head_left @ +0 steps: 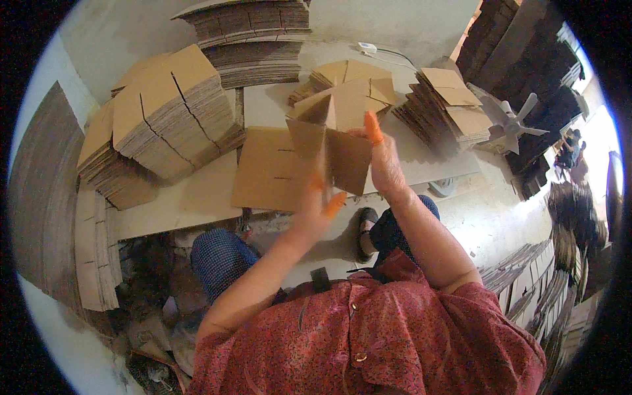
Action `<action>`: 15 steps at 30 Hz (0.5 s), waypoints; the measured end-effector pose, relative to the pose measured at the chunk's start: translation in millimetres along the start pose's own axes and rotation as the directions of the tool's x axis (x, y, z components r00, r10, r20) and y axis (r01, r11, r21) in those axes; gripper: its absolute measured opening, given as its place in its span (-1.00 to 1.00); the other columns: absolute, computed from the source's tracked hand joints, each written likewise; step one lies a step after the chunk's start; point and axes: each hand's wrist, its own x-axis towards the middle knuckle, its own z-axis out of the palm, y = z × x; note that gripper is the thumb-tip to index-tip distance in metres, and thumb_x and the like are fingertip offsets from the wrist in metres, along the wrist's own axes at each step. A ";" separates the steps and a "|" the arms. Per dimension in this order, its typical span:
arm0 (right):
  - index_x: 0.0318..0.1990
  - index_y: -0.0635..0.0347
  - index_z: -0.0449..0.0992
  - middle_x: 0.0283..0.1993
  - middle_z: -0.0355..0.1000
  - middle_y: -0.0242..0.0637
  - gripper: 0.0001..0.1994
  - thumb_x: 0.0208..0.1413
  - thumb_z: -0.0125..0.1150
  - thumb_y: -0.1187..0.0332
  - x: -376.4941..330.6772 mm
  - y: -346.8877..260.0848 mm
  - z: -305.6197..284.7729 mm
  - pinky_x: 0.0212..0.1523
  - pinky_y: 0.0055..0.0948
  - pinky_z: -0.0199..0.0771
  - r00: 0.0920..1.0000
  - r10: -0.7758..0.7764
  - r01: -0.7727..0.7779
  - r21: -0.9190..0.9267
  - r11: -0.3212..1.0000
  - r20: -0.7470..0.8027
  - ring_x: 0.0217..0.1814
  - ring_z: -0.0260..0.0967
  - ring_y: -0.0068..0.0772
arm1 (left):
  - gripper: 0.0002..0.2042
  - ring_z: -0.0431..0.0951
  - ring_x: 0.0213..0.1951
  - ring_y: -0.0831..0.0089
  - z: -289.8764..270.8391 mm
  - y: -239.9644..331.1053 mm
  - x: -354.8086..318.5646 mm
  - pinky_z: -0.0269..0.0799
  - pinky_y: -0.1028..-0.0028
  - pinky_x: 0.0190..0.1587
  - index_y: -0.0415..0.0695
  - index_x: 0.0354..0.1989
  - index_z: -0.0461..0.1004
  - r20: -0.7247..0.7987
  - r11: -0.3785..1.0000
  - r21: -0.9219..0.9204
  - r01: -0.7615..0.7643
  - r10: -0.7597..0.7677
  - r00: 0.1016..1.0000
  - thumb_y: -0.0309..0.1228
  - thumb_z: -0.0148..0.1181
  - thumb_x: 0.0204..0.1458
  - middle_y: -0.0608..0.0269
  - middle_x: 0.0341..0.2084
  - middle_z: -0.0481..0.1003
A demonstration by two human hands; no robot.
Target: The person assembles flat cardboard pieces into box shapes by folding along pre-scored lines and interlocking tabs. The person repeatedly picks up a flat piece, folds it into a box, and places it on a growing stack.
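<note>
Raised over the table's front edge is a brown cardboard divider [349, 158], its slotted panels crossing and standing apart. My right hand [387, 164] grips it at the right side, an orange cover on the thumb. Somewhat smeared by motion, my left hand [313, 214] holds it from below at the lower edge, with orange covers on the thumb and a finger. The panels hide part of the fingers. Beneath and to the left lies a flat slotted cardboard sheet [260, 174] on the pale table [191, 201].
Tall stacks of slotted cardboard [168, 112] stand at the left, and more sheets [257, 39] are piled against the wall. Behind the divider lie folded dividers [375, 82]; another stack [454, 108] leans at the right. Beyond it stands a fan [512, 125].
</note>
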 end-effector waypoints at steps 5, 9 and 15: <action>-0.02 0.35 0.34 -0.10 0.38 -0.20 -0.46 0.06 0.05 0.00 48.5 -7.2 -28.9 -0.06 -0.50 0.26 0.906 -0.392 0.346 -0.255 0.903 -0.157 -0.09 0.29 -0.46 | -0.43 0.05 0.21 0.19 5.8 -27.4 -8.6 -0.07 0.38 0.21 -0.26 0.22 -0.06 0.021 0.987 -0.045 0.157 -0.156 0.988 -0.53 -0.04 0.02 -0.05 0.17 0.07; 0.03 0.29 0.30 -0.11 0.36 -0.29 -0.55 0.07 0.06 0.16 67.5 -5.3 -33.1 -0.20 -0.58 0.28 0.947 -0.284 0.259 -0.168 0.951 -0.150 -0.19 0.28 -0.54 | -0.48 0.17 0.14 0.13 3.1 -26.7 -5.1 0.05 0.35 0.14 -0.28 0.20 -0.04 0.146 0.956 -0.015 0.294 -0.289 0.946 -0.50 -0.07 0.05 -0.08 0.12 0.15; -0.20 0.23 0.47 -0.48 0.36 -0.51 -0.81 0.06 0.09 0.36 39.4 -5.9 -40.8 -0.44 -0.69 0.21 0.970 -0.238 0.204 -0.355 0.912 -0.053 -0.45 0.20 -0.72 | -0.46 0.12 0.15 0.06 9.3 -27.2 -8.8 -0.02 0.28 0.18 -0.28 0.21 -0.05 0.047 0.968 -0.018 0.251 -0.250 0.967 -0.39 -0.04 0.07 -0.13 0.13 0.10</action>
